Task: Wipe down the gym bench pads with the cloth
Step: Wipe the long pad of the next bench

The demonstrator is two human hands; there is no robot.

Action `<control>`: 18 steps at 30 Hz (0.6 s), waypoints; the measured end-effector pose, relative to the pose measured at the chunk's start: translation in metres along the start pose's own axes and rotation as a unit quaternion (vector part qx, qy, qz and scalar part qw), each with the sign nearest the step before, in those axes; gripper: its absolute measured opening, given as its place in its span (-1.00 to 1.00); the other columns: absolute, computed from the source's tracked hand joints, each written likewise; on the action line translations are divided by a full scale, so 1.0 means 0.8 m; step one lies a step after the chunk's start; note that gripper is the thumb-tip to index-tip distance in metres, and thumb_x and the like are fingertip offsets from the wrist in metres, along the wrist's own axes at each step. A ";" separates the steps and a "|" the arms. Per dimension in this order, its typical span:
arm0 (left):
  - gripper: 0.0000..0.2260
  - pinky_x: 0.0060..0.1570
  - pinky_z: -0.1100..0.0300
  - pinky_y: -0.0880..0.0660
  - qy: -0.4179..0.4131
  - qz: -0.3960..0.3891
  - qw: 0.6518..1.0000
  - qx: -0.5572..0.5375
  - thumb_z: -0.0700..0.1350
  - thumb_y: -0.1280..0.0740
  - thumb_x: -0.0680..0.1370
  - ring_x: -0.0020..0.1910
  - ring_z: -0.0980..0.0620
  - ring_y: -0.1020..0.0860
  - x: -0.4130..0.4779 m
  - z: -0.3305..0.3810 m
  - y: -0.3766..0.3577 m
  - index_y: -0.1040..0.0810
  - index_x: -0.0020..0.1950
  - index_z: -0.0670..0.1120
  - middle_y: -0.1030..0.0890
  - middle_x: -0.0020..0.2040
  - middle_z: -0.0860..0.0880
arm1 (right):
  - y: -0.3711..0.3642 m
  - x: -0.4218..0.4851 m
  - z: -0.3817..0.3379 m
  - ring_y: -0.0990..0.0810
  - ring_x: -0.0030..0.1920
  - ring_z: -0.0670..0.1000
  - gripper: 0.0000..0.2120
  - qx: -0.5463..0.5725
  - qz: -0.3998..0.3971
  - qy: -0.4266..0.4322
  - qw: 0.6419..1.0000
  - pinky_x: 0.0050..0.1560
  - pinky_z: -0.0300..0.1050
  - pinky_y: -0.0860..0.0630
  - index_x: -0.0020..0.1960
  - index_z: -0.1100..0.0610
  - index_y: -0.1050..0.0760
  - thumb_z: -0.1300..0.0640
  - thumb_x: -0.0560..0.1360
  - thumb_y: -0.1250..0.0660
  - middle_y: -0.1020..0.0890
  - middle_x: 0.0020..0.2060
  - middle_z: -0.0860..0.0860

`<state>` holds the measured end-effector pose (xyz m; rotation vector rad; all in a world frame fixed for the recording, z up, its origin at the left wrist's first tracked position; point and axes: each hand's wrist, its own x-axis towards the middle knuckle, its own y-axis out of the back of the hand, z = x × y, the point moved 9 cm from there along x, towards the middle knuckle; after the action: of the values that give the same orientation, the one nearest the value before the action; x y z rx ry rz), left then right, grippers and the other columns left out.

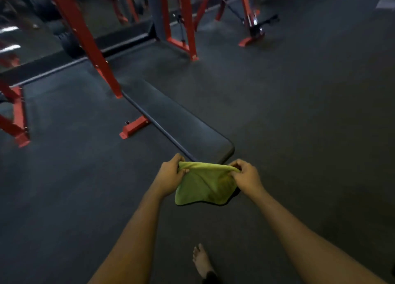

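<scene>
Green microfibre cloth [205, 185] hangs between two hands held out in front of the person, both forearms stretched forward and slightly inward. One left hand [171, 175] pinches the cloth's upper left corner, fingers curled over the edge; one right hand [245, 175] pinches the upper right corner the same way, so the top edge runs nearly taut between them and the rest droops. Just beyond the cloth lies one black bench pad [177, 121], flat, its rounded near end close to the hands but not touched by the cloth. One red bench foot [133, 127] shows beside the pad. One bare foot [202, 261] stands on the dark rubber floor [299, 123].
</scene>
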<state>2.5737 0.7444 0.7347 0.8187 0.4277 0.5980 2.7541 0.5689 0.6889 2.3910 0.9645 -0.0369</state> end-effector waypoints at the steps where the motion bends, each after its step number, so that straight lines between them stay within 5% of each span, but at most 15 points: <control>1: -0.87 -0.29 0.07 -0.46 -0.001 -0.024 1.000 0.010 -0.11 -0.37 0.57 -0.29 0.02 -0.54 0.028 -0.013 -0.010 -0.42 -0.02 -0.07 -0.56 -0.27 -0.05 | -0.010 0.020 0.011 -0.58 -0.22 -0.02 -0.81 0.004 0.012 -0.028 1.000 -0.36 -0.35 -0.40 -0.17 0.03 -0.58 0.31 0.46 -0.37 -0.63 -0.26 -0.05; 6: -0.85 -0.33 0.19 -0.42 -0.005 -0.162 0.985 0.065 -0.11 -0.38 0.55 -0.27 0.03 -0.53 0.179 -0.091 -0.063 -0.41 -0.01 -0.05 -0.57 -0.21 -0.06 | -0.086 0.126 0.065 -0.58 -0.17 0.00 -0.81 0.008 0.028 -0.136 0.990 -0.36 -0.40 -0.35 -0.23 0.04 -0.57 0.31 0.45 -0.39 -0.61 -0.31 -0.08; 11: -0.86 -0.28 0.18 -0.36 -0.040 -0.213 0.972 0.095 -0.12 -0.39 0.54 -0.23 0.00 -0.52 0.338 -0.141 -0.113 -0.45 0.00 -0.10 -0.52 -0.22 0.00 | -0.139 0.241 0.120 -0.64 -0.01 0.12 -0.97 -0.071 0.064 -0.193 0.976 -0.03 -0.05 -0.42 -0.16 0.02 -0.61 0.07 0.42 -0.41 -0.69 -0.22 0.01; 15: -0.77 -0.02 0.09 -0.46 -0.084 -0.200 0.972 0.085 -0.15 -0.33 0.57 0.05 -0.14 -0.55 0.468 -0.187 -0.193 -0.47 0.19 -0.19 -0.57 0.08 -0.15 | -0.181 0.331 0.165 -0.42 0.30 0.17 -0.59 -0.181 0.223 -0.245 0.926 0.20 0.15 -0.29 0.22 -0.04 -0.59 0.00 0.37 -0.46 -0.61 0.22 0.07; 18: -0.71 0.11 -0.07 -0.49 -0.077 -0.196 0.970 0.124 -0.14 -0.25 0.60 0.19 -0.16 -0.49 0.521 -0.230 -0.232 -0.44 0.32 -0.16 -0.50 0.24 -0.15 | -0.258 0.371 0.183 -0.10 0.58 0.23 -0.19 -0.192 0.231 -0.263 0.917 0.34 0.41 -0.21 0.57 -0.14 -0.23 -0.34 0.39 -0.32 -0.15 0.61 0.10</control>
<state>2.8446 1.0139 0.4249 0.9794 0.5110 0.1118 2.8661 0.8042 0.3985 2.0181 0.1289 -0.2719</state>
